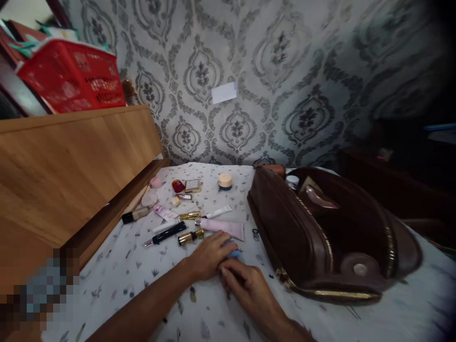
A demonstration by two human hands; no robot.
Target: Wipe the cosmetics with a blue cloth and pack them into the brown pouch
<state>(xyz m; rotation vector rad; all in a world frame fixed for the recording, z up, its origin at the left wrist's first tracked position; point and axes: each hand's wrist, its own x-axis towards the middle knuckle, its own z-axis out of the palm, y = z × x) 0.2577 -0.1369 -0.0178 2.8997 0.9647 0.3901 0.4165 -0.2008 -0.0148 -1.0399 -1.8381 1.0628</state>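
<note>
Head view: a blue item (pixel 234 255) sits against the curled fingers of the nearer left hand (pixel 211 255), at one o'clock from the bent fingertips of the right hand (pixel 251 287); its long axis and any pinch I cannot tell.

A wall (pixel 237 147) papered in pale grey with darker damask medallions fills the background, a white rectangular slip (pixel 223 92) on it. At the left stands a wooden panel (pixel 81 152) with a red basket (pixel 74 76) on its top. A white cloth (pixel 192 318) with a small leaf print extends back toward the wall. The right side sinks into shadow, where dark furniture (pixel 370 180) is hard to make out
</note>
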